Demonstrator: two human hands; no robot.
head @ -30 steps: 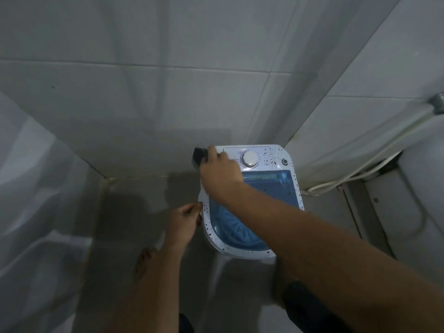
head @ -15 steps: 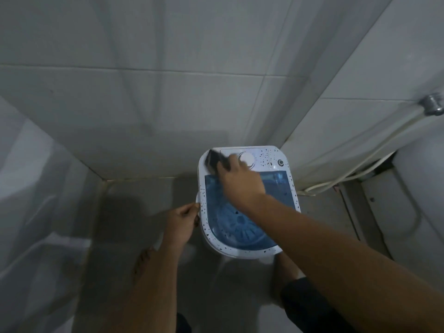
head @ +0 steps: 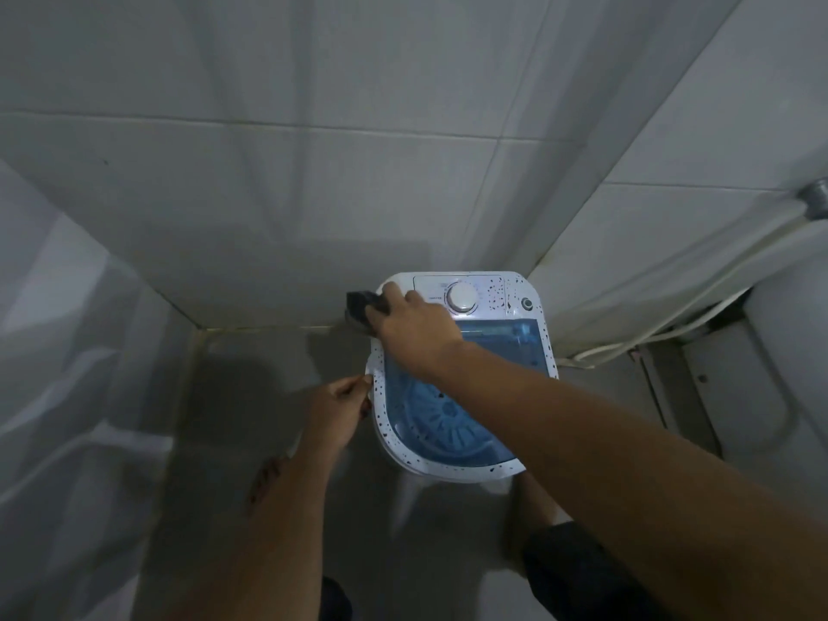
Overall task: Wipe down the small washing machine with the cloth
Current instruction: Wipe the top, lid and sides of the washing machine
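The small washing machine (head: 515, 298) stands on the floor in a tiled corner, white with dark specks, a round dial (head: 463, 298) and a see-through blue lid (head: 511, 351). My right hand (head: 414, 336) presses a dark cloth (head: 360, 303) against the machine's far left corner; the cloth hangs partly over the edge. My left hand (head: 338, 407) grips the machine's left rim, fingers curled on it. My right forearm covers part of the lid.
Tiled walls close in behind and to the right of the machine. A white hose (head: 663, 324) runs along the right wall to a metal fitting (head: 815, 195). A white fixture (head: 788, 351) stands at the right. My bare feet (head: 264, 481) rest on the grey floor.
My right hand has swept the cloth from the control panel back out to the far left corner of the machine, over its edge. My left hand has stayed on the rim.
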